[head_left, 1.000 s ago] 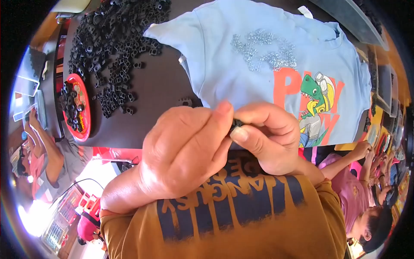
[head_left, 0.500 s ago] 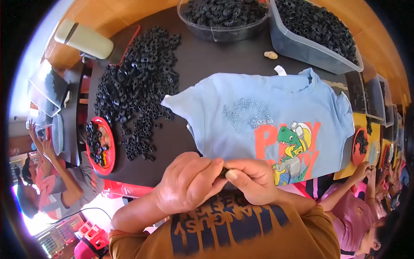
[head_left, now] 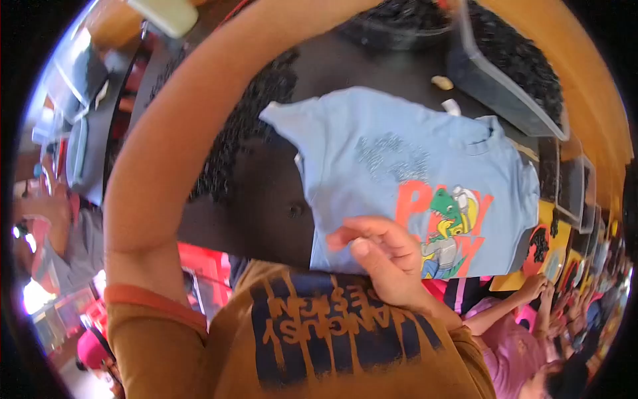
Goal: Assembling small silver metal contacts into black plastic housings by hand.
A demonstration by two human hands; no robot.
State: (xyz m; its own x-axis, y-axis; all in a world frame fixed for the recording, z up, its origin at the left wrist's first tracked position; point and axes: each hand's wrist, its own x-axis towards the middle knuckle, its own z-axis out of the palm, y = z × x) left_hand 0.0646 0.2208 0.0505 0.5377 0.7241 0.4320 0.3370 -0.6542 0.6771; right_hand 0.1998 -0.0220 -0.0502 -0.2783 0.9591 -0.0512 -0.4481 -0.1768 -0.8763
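Since the earlier frame the left arm [head_left: 189, 113] has left the right hand [head_left: 392, 261] and is stretching toward twelve, its hand lying outside the head view, grip untellable. Right fingers are curling; whether they are meeting the thumb, I cannot tell. Black pieces [head_left: 249, 116] are lying toward ten on the dark table [head_left: 256, 223], a blue shirt [head_left: 345, 193] toward two; a pink-clad co-worker [head_left: 508, 329] is keeping to four.

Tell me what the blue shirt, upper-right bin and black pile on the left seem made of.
Blue shirt: soft matte fabric, perhaps cotton, by its folds.
Bin: likely smooth plastic, its wall translucent and shiny.
Black pile: possibly plastic, from its slight sheen; blur leaves it open.
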